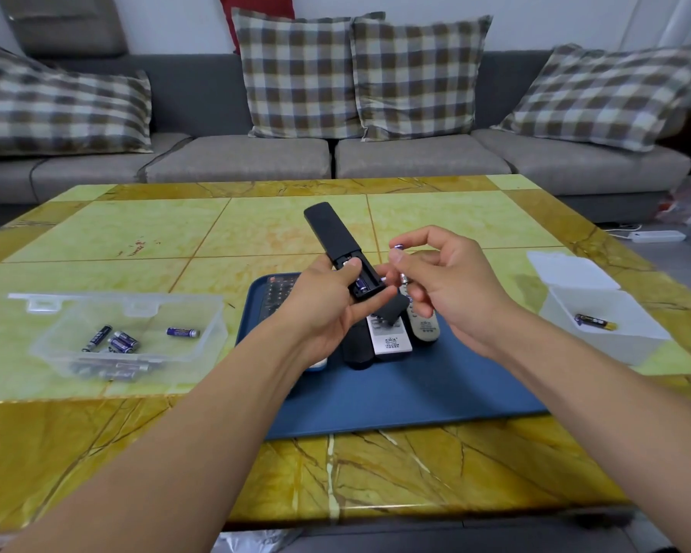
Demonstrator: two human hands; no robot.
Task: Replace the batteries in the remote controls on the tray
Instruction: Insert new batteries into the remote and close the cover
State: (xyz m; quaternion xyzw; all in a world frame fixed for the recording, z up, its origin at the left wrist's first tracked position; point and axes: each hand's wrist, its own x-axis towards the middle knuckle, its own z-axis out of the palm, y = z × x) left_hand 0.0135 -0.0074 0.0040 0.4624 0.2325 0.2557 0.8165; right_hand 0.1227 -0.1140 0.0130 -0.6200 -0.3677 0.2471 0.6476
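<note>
My left hand (328, 309) grips a long black remote (334, 237) back side up above the blue tray (407, 393). Its battery bay (362, 283) is open and one purple battery lies inside. The black bay cover (391, 311) sits just below the remote, by my fingers. My right hand (451, 281) pinches a small purple battery (399, 261) just right of the open bay. On the tray lie a black remote (356, 349), a white remote (387, 339), a grey remote (425, 327) and a dark keypad remote (278, 295), partly hidden by my hands.
A clear plastic box (124, 333) with several purple batteries stands left of the tray. A white box (603, 325) with an open lid holds one battery at the right. The table is a yellow-green marble top (116, 233). Behind it stands a grey sofa (336, 157) with checked cushions.
</note>
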